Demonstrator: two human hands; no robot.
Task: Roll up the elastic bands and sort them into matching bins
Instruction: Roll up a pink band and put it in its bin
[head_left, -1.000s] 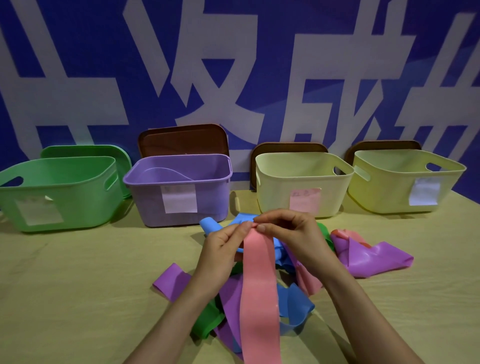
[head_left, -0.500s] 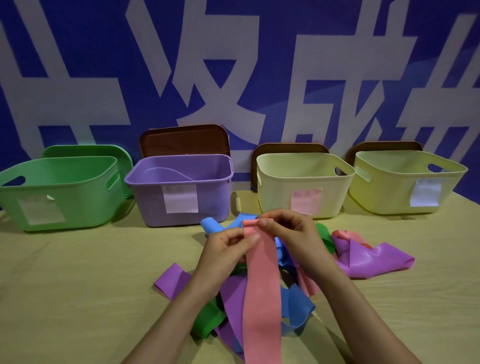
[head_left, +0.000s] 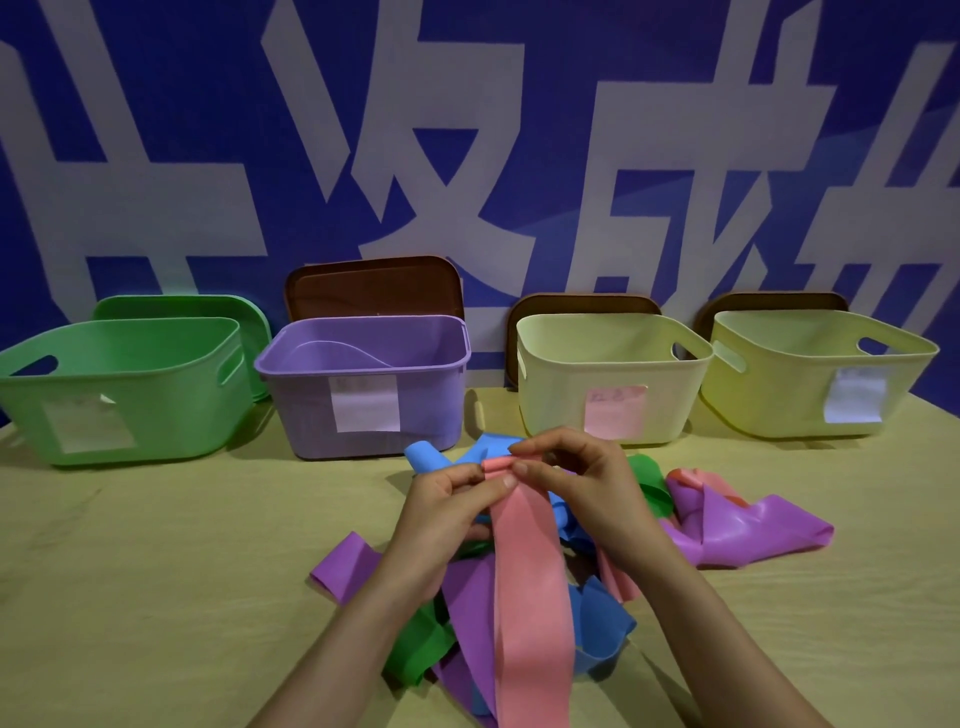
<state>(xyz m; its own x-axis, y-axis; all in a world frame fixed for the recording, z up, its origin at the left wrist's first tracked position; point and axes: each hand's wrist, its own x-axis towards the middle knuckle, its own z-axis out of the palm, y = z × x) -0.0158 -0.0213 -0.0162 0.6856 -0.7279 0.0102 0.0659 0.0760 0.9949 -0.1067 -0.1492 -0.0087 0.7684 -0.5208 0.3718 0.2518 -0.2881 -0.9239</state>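
Both hands pinch the far end of the pink band (head_left: 530, 571). The left hand (head_left: 447, 499) takes it from 9 o'clock between thumb and forefinger, and the right hand (head_left: 576, 478) takes it from 3 o'clock with its fingertips curled over the top. Each grip is clamped on the band, and between them sits a small, tight roll (head_left: 497, 462), seemingly only a turn or two thick. Holding both edges at once probably keeps the roll square rather than winding it into a cone.

From the roll, the band runs flat and straight toward 6 o'clock, across the pile (head_left: 467, 613) and out of view. Drawn out like that, it should feed in without snagging its neighbours.

The pile of purple, green and blue bands lies loose on the table (head_left: 156, 571) under the wrists and spreads toward 3 o'clock.

Four open bins line the table's far edge: a green bin (head_left: 119, 389) at 10 o'clock, a purple bin (head_left: 363, 384) at 11, a cream bin (head_left: 608, 358) at 1 and a yellow bin (head_left: 810, 374) at 2. Their lids (head_left: 374, 286) lean on the wall behind, likely so that a drop needs no spare hand. The cream bin's label (head_left: 615, 410) is pink and faces the person, which suggests this band belongs there, just beyond the right hand.

The sorting looks barely begun.
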